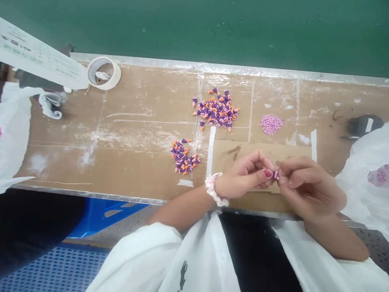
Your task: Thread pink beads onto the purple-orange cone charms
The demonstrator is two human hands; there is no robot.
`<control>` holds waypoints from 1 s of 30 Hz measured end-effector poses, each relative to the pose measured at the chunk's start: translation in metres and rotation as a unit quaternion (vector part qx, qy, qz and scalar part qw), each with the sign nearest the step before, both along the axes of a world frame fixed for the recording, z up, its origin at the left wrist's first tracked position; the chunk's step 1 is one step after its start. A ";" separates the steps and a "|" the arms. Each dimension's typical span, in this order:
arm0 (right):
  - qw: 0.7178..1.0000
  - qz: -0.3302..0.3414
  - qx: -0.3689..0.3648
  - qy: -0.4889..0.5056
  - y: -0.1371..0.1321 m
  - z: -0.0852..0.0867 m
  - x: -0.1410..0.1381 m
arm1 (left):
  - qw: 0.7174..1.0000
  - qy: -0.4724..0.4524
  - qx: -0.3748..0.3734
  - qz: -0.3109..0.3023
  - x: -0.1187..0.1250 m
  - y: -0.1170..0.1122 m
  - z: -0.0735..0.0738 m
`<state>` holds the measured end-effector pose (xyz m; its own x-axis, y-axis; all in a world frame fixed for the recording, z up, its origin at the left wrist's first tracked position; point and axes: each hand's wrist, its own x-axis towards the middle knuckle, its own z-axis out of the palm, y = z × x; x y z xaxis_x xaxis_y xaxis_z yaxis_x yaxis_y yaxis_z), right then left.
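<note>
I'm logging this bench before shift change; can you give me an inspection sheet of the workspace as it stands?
Surface: brown cardboard-covered bench, scuffed with white marks and tape strips.
Job's things: small purple piece pinched between both hands; far pile of purple-orange pieces; near pile; heap of pink beads.
Clutter: tape roll, printed paper sheet, white plastic bags at both sides, dark object at the right.
Hands: left hand and right hand meet fingertip to fingertip on the piece.
Cables: nothing seen.
Surroundings: green floor beyond the bench, blue crate below.
</note>
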<state>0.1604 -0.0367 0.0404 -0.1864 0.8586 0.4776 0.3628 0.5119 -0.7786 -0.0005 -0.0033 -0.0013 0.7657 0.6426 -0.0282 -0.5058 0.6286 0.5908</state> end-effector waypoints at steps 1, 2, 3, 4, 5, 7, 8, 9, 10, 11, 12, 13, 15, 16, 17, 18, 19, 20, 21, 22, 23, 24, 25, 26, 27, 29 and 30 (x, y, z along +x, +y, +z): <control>1.000 0.006 0.007 -0.007 0.000 0.001 0.000 | 1.000 -0.007 0.005 0.003 0.000 0.000 -0.001; 1.000 0.009 0.011 -0.013 0.000 0.001 -0.001 | 1.000 -0.014 0.010 0.006 0.000 0.000 -0.002; 1.000 0.008 0.012 -0.018 0.000 0.002 -0.001 | 1.000 -0.020 0.015 0.008 0.000 0.000 -0.003; 1.000 0.005 0.011 -0.023 0.000 0.002 -0.002 | 0.999 -0.022 0.022 0.009 0.000 0.000 -0.004; 1.000 0.000 0.012 -0.028 -0.001 0.001 -0.002 | 0.999 -0.022 0.033 0.010 0.000 0.001 -0.004; 0.999 -0.005 0.012 -0.037 -0.002 0.001 -0.002 | 0.998 -0.012 0.065 0.017 -0.002 0.003 -0.004; 0.999 -0.003 0.007 -0.036 -0.002 0.000 -0.002 | 0.996 -0.004 0.082 0.024 -0.002 0.004 -0.003; 1.000 -0.002 0.002 -0.027 -0.002 -0.001 -0.002 | 0.995 0.003 0.099 0.032 -0.003 0.005 -0.002; 1.000 -0.003 -0.007 -0.011 -0.002 -0.002 -0.001 | 0.992 0.007 0.116 0.043 -0.004 0.006 -0.002; 1.000 -0.011 -0.018 0.010 -0.002 -0.003 -0.001 | 0.990 0.013 0.130 0.053 -0.005 0.007 -0.001; 0.999 -0.025 -0.027 0.033 -0.002 -0.005 -0.001 | 0.987 0.022 0.144 0.064 -0.007 0.008 -0.001; 0.997 -0.045 -0.032 0.056 -0.001 -0.006 0.000 | 0.983 0.036 0.161 0.075 -0.008 0.009 -0.001; 0.991 -0.088 -0.038 0.089 0.000 -0.010 0.001 | 0.966 0.095 0.214 0.110 -0.011 0.011 -0.002; 0.989 -0.105 -0.040 0.101 0.001 -0.012 0.002 | 0.949 0.133 0.252 0.132 -0.013 0.012 -0.002; 0.986 -0.120 -0.041 0.112 0.003 -0.013 0.002 | 0.927 0.170 0.295 0.154 -0.014 0.013 -0.003; 0.983 -0.133 -0.045 0.121 0.004 -0.014 0.003 | 0.902 0.200 0.340 0.174 -0.015 0.014 -0.004; 0.980 -0.145 -0.050 0.128 0.005 -0.015 0.003 | 0.878 0.221 0.378 0.191 -0.016 0.015 -0.005; 0.978 -0.154 -0.055 0.132 0.006 -0.015 0.003 | 0.859 0.232 0.409 0.204 -0.016 0.016 -0.006; 0.976 -0.162 -0.059 0.133 0.007 -0.015 0.003 | 0.844 0.236 0.431 0.213 -0.016 0.016 -0.006; 0.975 -0.169 -0.063 0.130 0.008 -0.016 0.003 | 0.835 0.238 0.445 0.220 -0.017 0.016 -0.006; 0.974 -0.174 -0.065 0.126 0.008 -0.016 0.003 | 0.829 0.239 0.452 0.224 -0.017 0.016 -0.006; 0.974 -0.179 -0.067 0.122 0.008 -0.016 0.003 | 0.827 0.242 0.455 0.225 -0.017 0.016 -0.006; 0.973 -0.183 -0.069 0.119 0.008 -0.017 0.003 | 0.827 0.245 0.455 0.223 -0.017 0.016 -0.006; 0.973 -0.186 -0.071 0.116 0.008 -0.018 0.004 | 0.829 0.250 0.451 0.217 -0.017 0.016 -0.006; 0.973 -0.188 -0.073 0.112 0.008 -0.019 0.004 | 0.833 0.256 0.443 0.208 -0.017 0.016 -0.006; 0.974 -0.191 -0.073 0.102 0.008 -0.020 0.005 | 0.840 0.272 0.428 0.193 -0.018 0.016 -0.005; 0.974 -0.192 -0.073 0.095 0.008 -0.020 0.006 | 0.842 0.280 0.421 0.188 -0.018 0.016 -0.005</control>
